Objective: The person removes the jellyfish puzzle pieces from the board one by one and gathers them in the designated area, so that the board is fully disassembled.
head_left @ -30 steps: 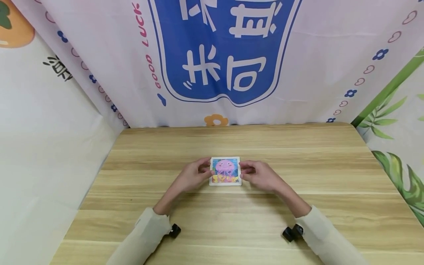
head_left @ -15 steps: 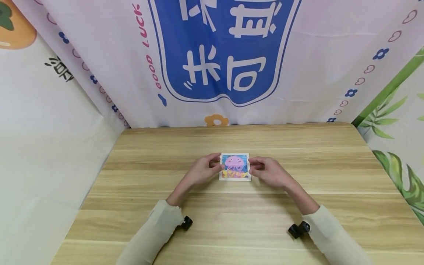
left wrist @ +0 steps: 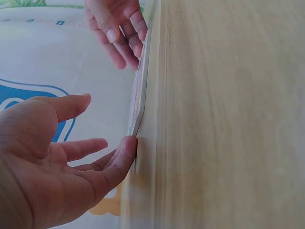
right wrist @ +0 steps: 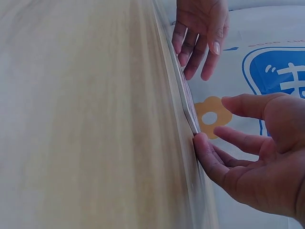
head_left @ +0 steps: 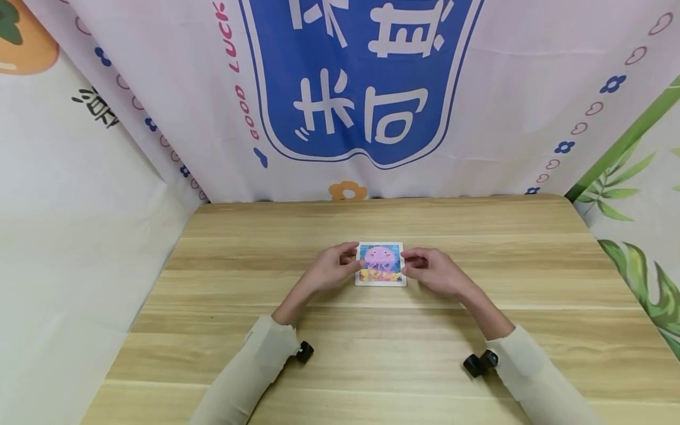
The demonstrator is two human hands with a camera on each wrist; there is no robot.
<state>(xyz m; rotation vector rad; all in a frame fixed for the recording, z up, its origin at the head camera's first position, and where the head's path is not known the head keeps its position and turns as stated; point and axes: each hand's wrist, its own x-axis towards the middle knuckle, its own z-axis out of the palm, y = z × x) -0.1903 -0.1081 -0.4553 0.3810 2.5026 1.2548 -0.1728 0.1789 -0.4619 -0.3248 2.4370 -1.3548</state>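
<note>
A thin square board with a white border and a pink jellyfish picture (head_left: 381,263) lies flat on the wooden table. My left hand (head_left: 330,267) is at its left edge and my right hand (head_left: 438,271) at its right edge. In the left wrist view, the lower fingers of the left hand (left wrist: 71,162) touch the board's edge (left wrist: 139,105), with thumb and index finger held away from it. Likewise, the right wrist view has the lower fingertips of the right hand (right wrist: 257,157) against the board's edge (right wrist: 188,107), thumb apart. Neither hand curls round the board.
The wooden table (head_left: 382,360) extends on all sides of the board. Behind it hangs a printed curtain (head_left: 297,177) with a blue panel. A white sheet (head_left: 79,236) stands at the left, a leaf-patterned one (head_left: 632,230) at the right. Each sleeve carries a black wrist device.
The board has slid to the right and slightly away across the table. Both hands have moved along with it, staying at its two sides.
</note>
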